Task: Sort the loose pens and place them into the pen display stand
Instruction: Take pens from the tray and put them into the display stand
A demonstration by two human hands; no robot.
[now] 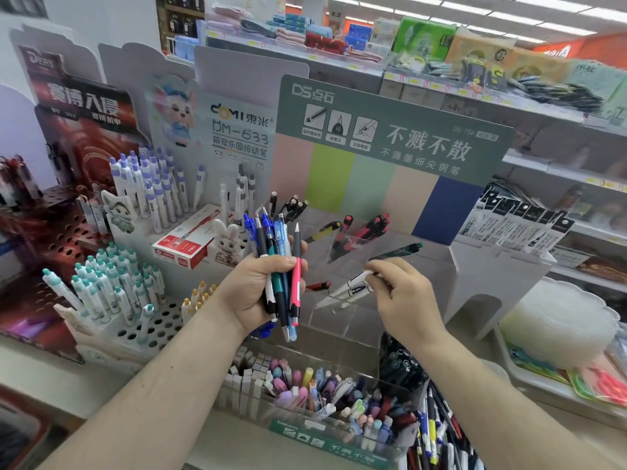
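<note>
My left hand (258,290) grips a bundle of loose pens (276,262), blue, black, teal and pink, held upright in front of the display. My right hand (403,293) pinches a white pen with dark bands (356,279) by its end, its tip pointing down-left into a compartment of the clear acrylic pen display stand (437,266). A second white pen (353,293) lies just below it in the same slot. Other compartments hold black pens (295,206), a yellow-black pen (324,230), red-black pens (369,228), a dark green pen (400,251) and a red pen (317,285).
A clear box of pastel pens (325,398) stands at the front, with a pile of mixed pens (431,422) to its right. White perforated stands with teal-capped pens (112,283) and purple-capped pens (152,184) stand left. A red pen box (185,245) lies behind. Shelves rise right.
</note>
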